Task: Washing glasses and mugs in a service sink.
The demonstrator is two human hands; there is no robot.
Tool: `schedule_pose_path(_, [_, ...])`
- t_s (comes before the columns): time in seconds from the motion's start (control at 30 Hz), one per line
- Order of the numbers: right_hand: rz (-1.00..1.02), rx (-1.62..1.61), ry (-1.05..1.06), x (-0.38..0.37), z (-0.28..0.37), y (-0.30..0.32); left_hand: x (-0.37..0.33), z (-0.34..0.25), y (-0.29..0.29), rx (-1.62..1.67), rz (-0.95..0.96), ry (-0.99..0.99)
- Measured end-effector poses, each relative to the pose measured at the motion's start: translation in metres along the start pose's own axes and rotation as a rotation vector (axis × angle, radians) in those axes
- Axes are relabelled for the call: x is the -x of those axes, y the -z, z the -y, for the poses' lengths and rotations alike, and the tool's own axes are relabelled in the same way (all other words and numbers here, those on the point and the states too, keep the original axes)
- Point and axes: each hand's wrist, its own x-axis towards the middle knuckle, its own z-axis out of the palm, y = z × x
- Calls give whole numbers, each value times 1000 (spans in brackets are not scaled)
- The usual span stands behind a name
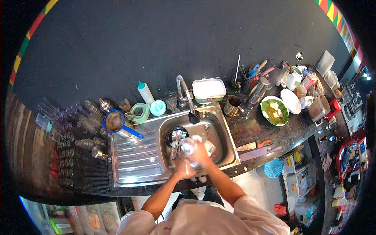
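Over the sink [219,117] set in the tabletop's middle, the right hand [200,153] has its grip clamped on a soapy clear glass [188,145]; the left hand [184,169] steadies it, grip unclear. Judging by this, washing is midway: cutlery [176,139] waits in the basin, while glasses [84,125] already stand toward the left edge.

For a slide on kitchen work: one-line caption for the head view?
Both hands, left hand and right hand, hold a clear glass over the steel sink under the faucet.

Clear glass [188,146] held tilted over sink basin [219,129].
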Motion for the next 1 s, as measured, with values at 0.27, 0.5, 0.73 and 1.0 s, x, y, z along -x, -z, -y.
schedule_pose_path(0.27, [-275, -173, 103, -8, -28, 45, -1, 2, 9, 154, -312, 12])
schedule_pose_path(0.5, [-155, -568, -118, 17, -43, 22, -27, 1, -18, 1477, 60, 62])
schedule_pose_path(0.73, [-56, -1456, -702, 20, -47, 16, -71, -27, -11, 1428, -139, 300])
schedule_pose_path(1.0, [730, -2189, -969, 26, -89, 34, -82, -53, 20, 1798, -247, 96])
